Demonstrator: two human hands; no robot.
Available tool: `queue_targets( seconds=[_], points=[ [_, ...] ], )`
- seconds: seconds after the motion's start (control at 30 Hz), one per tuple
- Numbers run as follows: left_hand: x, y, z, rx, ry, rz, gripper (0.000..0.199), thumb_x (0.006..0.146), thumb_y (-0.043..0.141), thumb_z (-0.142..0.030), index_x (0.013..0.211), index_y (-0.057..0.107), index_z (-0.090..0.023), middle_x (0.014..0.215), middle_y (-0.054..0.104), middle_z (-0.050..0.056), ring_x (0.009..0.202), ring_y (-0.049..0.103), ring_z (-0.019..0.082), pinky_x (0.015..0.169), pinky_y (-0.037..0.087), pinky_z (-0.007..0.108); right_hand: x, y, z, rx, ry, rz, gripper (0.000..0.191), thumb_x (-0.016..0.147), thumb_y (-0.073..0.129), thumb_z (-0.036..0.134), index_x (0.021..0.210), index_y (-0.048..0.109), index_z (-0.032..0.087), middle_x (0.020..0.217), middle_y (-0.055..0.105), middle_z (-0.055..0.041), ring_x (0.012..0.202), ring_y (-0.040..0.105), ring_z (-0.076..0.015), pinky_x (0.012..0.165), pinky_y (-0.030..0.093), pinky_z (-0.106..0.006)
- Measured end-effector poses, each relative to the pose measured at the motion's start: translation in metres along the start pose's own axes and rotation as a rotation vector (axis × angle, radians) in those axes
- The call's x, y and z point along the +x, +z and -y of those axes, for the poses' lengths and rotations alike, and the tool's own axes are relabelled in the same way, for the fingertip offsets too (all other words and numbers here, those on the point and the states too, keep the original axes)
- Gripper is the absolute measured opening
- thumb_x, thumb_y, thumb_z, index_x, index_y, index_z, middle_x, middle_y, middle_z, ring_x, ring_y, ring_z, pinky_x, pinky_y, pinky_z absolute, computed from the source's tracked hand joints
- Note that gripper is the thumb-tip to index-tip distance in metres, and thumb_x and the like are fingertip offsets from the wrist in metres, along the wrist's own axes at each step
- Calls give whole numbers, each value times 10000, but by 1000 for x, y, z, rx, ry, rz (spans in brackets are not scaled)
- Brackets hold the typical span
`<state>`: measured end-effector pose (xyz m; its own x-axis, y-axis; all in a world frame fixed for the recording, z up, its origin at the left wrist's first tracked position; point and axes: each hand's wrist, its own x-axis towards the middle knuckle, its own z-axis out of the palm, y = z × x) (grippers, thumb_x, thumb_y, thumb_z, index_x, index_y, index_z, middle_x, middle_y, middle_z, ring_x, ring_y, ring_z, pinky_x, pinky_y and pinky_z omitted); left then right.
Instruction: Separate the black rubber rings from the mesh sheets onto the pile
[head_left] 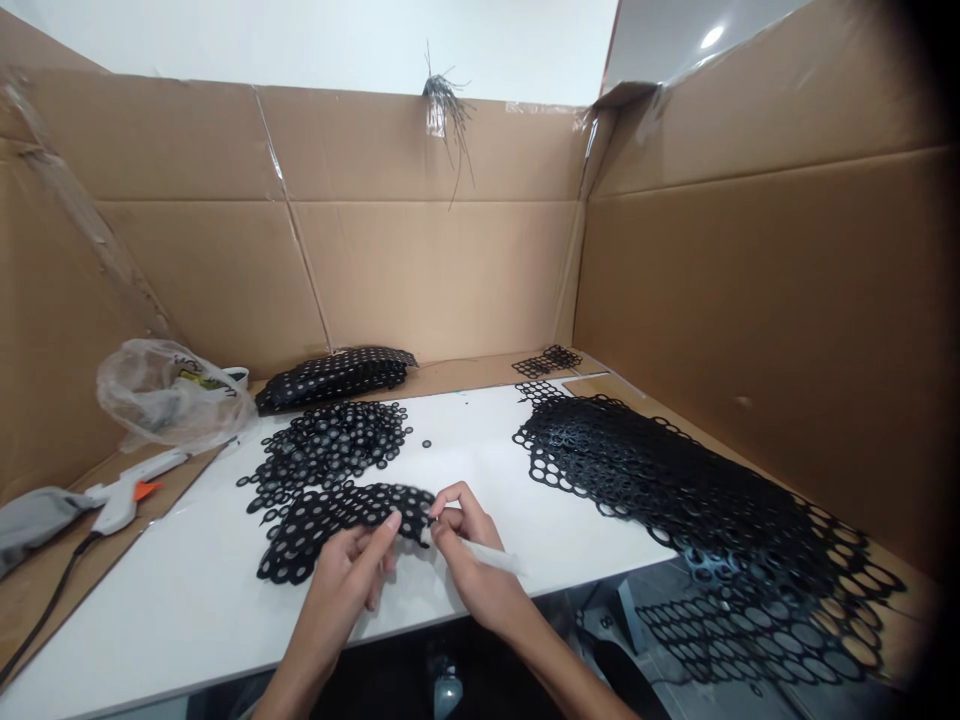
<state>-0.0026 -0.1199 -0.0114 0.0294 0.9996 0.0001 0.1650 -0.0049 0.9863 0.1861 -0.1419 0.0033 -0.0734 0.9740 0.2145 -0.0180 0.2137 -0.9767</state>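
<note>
A strip of black mesh (341, 510) dotted with pale round spots lies bent over the white board. My left hand (354, 565) pinches its near edge between thumb and fingers. At the strip's right end, my right hand (469, 550) is closed, its thumb and index finger meeting by the mesh. A whitish, blurred pen-like tool (495, 558) sticks out of the right hand to the right; its tip is hidden. Just behind the strip is a heap of small black rings (330, 440), with one loose ring (426, 443) apart from it.
A large pile of black ring netting (660, 460) covers the right side and hangs over the front edge. Rolled dotted mesh (337, 375) lies at the back. A white glue gun (124, 500) and clear plastic bag (172, 395) are left. Cardboard walls (435, 270) enclose the white board (187, 620).
</note>
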Motion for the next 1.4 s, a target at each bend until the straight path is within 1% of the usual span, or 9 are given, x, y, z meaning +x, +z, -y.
queue_targets(
  seconds=[0.23,0.4,0.53,0.67,0.87,1.0,1.13,1.27,1.4],
  points=[
    [2,2,0,38,4,27,615,814,787,-757,777,707,-148,724,674,24,473,473,99,411,383,210,1,-1,-3,-59,-15,18,67,1015,514,251,1074,547,253,729,486,70,664,427,-159,624,332,-283],
    [2,0,1,22,13,1,580,809,822,-716,738,697,-154,601,588,-16,470,459,104,437,389,210,2,1,-5,-40,12,-38,77,1052,525,305,1083,572,252,723,462,65,663,428,-158,620,342,-273],
    [0,0,0,-39,33,-55,562,804,836,-702,778,707,-156,555,512,-53,441,400,84,436,337,208,8,1,-10,-3,-13,-150,399,1143,406,559,1136,652,245,692,549,40,649,487,-165,648,390,-283],
    [-2,0,-3,-95,45,-99,556,783,860,-689,819,752,-145,552,515,-50,451,389,79,429,316,205,13,-1,-10,13,-4,-142,569,1118,415,672,918,678,209,770,688,-23,626,490,-151,628,387,-286],
    [-6,7,-10,-175,3,-41,556,702,929,-658,809,760,-139,587,626,-11,462,452,91,443,388,209,6,-3,9,61,80,-8,506,1002,657,682,824,580,215,656,525,37,627,487,-145,605,393,-256],
    [-12,11,-15,-287,-124,46,604,796,833,-742,776,682,-157,481,543,-27,410,391,81,371,267,167,4,-4,10,79,107,-4,519,957,688,716,845,569,223,708,543,23,636,493,-156,619,423,-279],
    [-14,13,-21,-465,-240,127,620,812,791,-772,907,676,-170,643,577,-30,427,298,49,323,184,139,4,-6,9,94,41,100,453,1025,640,646,906,619,210,766,573,4,665,505,-156,650,428,-285],
    [-12,16,-21,-595,-280,89,606,722,844,-727,880,599,-196,712,511,-71,430,152,15,300,180,129,3,-9,9,114,7,191,384,1067,619,565,974,650,193,790,577,7,687,508,-146,674,427,-274],
    [-13,20,-17,-591,-308,74,582,657,910,-642,804,544,-214,621,394,-106,432,109,18,299,160,132,4,-10,7,127,27,190,350,1058,629,519,954,666,187,771,576,7,688,507,-146,667,419,-268]
  ],
)
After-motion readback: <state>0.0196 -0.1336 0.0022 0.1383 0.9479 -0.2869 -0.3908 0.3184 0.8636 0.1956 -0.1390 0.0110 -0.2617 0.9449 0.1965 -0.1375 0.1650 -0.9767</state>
